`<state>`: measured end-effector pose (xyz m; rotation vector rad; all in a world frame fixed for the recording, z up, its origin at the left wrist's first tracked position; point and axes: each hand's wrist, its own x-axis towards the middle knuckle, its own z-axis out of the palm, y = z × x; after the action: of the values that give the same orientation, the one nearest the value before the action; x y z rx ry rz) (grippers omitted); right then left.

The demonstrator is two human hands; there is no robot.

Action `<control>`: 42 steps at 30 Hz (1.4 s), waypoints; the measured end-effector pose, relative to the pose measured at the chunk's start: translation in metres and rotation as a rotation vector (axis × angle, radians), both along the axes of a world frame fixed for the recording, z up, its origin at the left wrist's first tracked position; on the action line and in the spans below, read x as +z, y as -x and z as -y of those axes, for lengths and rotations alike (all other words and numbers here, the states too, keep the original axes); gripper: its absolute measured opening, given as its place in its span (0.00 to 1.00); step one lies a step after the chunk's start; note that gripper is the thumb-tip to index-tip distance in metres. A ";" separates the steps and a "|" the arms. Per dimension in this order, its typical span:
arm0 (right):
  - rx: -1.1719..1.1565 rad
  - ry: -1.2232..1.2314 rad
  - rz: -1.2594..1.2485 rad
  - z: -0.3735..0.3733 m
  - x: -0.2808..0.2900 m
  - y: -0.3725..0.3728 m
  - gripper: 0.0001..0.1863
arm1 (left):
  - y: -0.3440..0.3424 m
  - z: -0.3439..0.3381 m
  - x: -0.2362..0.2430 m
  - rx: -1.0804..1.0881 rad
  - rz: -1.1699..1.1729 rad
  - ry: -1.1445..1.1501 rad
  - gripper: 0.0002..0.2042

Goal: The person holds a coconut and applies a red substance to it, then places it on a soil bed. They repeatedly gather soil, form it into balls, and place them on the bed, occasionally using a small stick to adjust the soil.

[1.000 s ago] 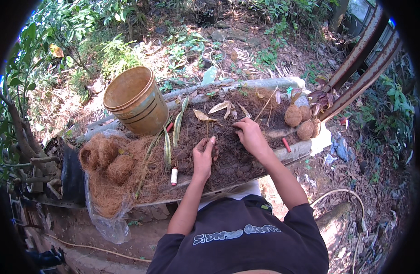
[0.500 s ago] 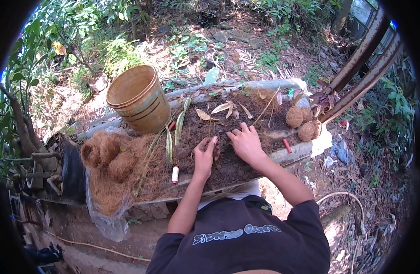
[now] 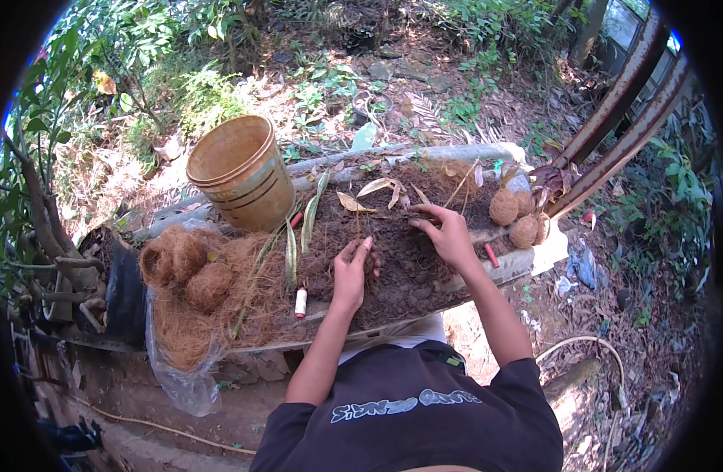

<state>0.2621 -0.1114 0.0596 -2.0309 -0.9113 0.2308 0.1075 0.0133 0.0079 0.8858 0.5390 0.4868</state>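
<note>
Dark, crumbly soil (image 3: 408, 287) covers the middle of a long slab. My left hand (image 3: 350, 271) rests low over it, fingers curled in and the thumb up; what they hold is hidden. A thin stem rises just beyond these fingers toward a dry tan leaf (image 3: 353, 204). My right hand (image 3: 449, 234) reaches onto the soil farther out, thumb and fingers apart, fingertips beside a curled dry leaf (image 3: 394, 189). Left of my left hand lie a white thread spool (image 3: 301, 302) and variegated green leaves (image 3: 291, 256).
A yellowish bucket (image 3: 247, 177) stands at the back left. Brown coconut fibre (image 3: 188, 322) with rounded fibre balls (image 3: 210, 286) fills the left end. More balls (image 3: 504, 207) sit at the right, near a red tube (image 3: 491, 256) and rusty metal posts (image 3: 621, 130).
My right hand has moved right and slightly away from me, off the soil beside my left hand. My left hand has hardly moved.
</note>
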 end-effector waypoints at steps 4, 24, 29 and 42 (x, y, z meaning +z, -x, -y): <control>0.153 -0.170 -0.543 0.003 0.007 -0.010 0.15 | -0.001 0.004 0.010 -0.038 0.036 0.076 0.07; 0.216 -0.176 0.360 -0.009 -0.014 0.087 0.19 | -0.011 0.010 -0.003 0.027 0.145 0.296 0.16; 0.215 -0.197 0.361 -0.008 0.004 0.095 0.21 | -0.011 0.010 0.007 0.120 0.156 0.413 0.17; 0.281 -0.160 0.413 0.000 -0.013 0.087 0.23 | -0.013 0.002 0.004 0.010 0.133 0.479 0.15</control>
<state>0.1748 -0.1113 0.0466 -1.8283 -1.4270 -0.1151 0.1208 0.0118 0.0115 0.3905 0.5093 0.3986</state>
